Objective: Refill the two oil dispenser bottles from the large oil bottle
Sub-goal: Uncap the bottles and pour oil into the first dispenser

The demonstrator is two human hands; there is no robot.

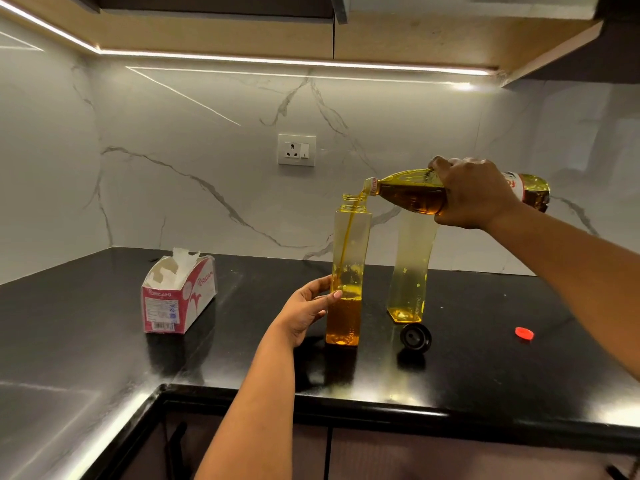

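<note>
Fingers (450, 168) of the right hand (472, 194) are wrapping over the shoulder of the large oil bottle (412, 194), holding it almost level so that only a thin stream is running from its mouth; a grip this close to the neck is probably giving finer control over the tilt. Down at seven o'clock from that mouth, the left hand (304, 311) is curling lightly round the side of the near dispenser bottle (346, 271), thumb and fingertips touching the plastic about where the oil level sits, seemingly steadying a tall, narrow bottle against tipping while it is filling. It is standing open on the black table (242, 358), roughly a third full by my reckoning.

At three o'clock from it, the second dispenser bottle (408, 271) is waiting, holding only a little oil at the bottom, its top hidden behind the big bottle. A black dispenser cap (415, 337) is lying just in front of it, and a red screw cap (524, 333) is resting well apart at three o'clock, both set aside out of the pouring path. Over at nine o'clock a tissue box (178, 299) is sitting, handy for drips.
</note>
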